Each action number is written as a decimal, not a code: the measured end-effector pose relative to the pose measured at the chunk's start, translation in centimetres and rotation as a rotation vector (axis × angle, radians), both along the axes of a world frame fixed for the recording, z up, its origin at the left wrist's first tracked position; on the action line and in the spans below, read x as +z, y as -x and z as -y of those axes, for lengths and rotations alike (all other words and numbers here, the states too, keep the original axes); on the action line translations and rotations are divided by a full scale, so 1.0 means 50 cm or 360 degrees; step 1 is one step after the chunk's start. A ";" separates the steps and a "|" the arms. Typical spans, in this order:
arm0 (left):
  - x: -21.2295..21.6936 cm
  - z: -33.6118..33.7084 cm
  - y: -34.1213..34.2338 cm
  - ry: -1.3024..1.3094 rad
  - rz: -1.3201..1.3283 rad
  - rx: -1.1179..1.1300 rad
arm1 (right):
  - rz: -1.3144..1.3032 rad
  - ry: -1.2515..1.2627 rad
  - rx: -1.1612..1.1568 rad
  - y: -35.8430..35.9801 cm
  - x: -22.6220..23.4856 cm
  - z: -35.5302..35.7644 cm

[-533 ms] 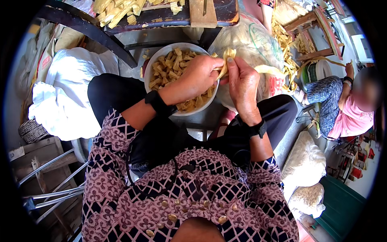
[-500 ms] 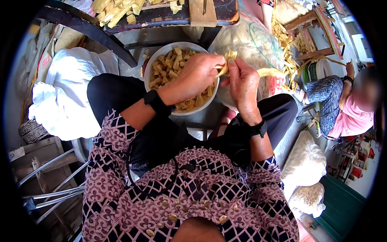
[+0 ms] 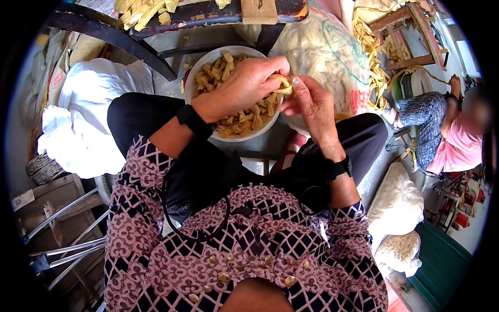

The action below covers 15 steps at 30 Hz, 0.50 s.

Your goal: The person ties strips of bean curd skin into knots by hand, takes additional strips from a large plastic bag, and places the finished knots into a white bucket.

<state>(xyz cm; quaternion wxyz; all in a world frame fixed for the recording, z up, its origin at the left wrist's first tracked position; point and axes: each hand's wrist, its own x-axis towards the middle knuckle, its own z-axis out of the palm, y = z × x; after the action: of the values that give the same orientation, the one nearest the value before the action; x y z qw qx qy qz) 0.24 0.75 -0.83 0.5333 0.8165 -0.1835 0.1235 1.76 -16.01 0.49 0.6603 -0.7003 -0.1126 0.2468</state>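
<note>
A grey concrete floor (image 3: 260, 148) carries it all — a white bowl (image 3: 200, 78) of pale yellow strips stands on it, a bulging clear sack (image 3: 327, 57) just beside the bowl, white sacks (image 3: 78, 122) at one edge, more (image 3: 397, 205) at the other.

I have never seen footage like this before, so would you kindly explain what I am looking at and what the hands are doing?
This is a single view from a wide fisheye camera worn on a seated person's head, looking down, so straight edges bend near the rim. No machine is involved: the two bare forearms rising from the lower edge belong to the wearer. Between the knees sits a white bowl full of pale yellow strips. Above it, the left hand and right hand together pinch one curled yellow strip. Each wrist carries a black band. A large clear sack stands behind the bowl, a white bag lies to the left, and another person sits at the right.
</note>
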 end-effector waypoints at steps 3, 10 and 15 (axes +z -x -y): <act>0.003 0.000 -0.001 0.0000 -0.0179 0.0060 | -0.0014 -0.0084 -0.0070 0.002 -0.002 -0.003; -0.017 -0.002 -0.003 0.0582 -0.0773 -0.0081 | -0.0033 -0.0107 -0.0120 0.001 -0.032 0.001; -0.017 0.003 -0.004 0.0679 -0.0756 -0.0218 | -0.0448 -0.0329 -0.0170 -0.015 -0.024 0.025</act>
<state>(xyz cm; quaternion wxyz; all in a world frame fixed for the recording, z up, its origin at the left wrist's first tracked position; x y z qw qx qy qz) 0.42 0.58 -1.69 0.7274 0.6781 -0.0783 -0.0709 2.50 -17.23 -0.72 0.7501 -0.5922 -0.0064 0.2942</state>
